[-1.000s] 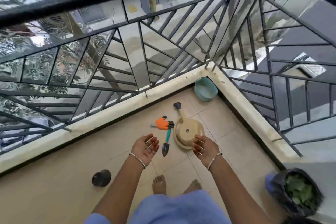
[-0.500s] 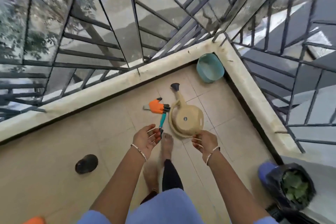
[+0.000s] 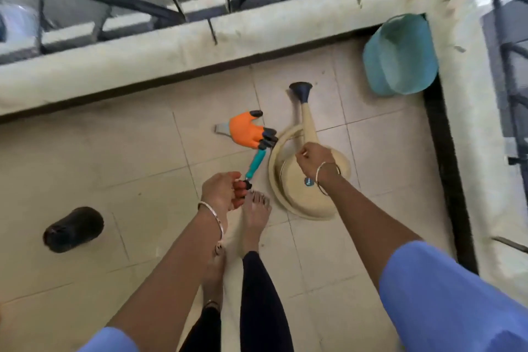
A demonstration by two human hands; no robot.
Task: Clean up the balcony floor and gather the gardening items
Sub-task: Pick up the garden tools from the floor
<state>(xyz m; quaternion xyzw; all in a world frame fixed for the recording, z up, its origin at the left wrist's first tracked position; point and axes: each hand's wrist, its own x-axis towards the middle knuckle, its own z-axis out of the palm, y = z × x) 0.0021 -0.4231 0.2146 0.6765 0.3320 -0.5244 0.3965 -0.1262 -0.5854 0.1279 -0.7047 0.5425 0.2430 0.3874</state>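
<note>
On the tiled floor lies a small trowel (image 3: 256,163) with a teal handle. My left hand (image 3: 223,193) pinches its dark lower end, which hides the blade. An orange garden glove (image 3: 246,131) with black claw tips lies at the handle's far end. Just to the right sits a cream watering can (image 3: 300,194), its dark nozzle pointing at the ledge. My right hand (image 3: 314,158) is over the can's top, fingers curled at the handle loop.
A teal bucket (image 3: 400,57) stands in the far right corner against the low ledge (image 3: 143,57) and metal railing. A black pot (image 3: 73,229) lies on its side at the left. My bare foot (image 3: 255,213) stands between the trowel and the can.
I have bent down closer to the floor. My left hand went from open onto the trowel's end; my right hand moved up over the watering can.
</note>
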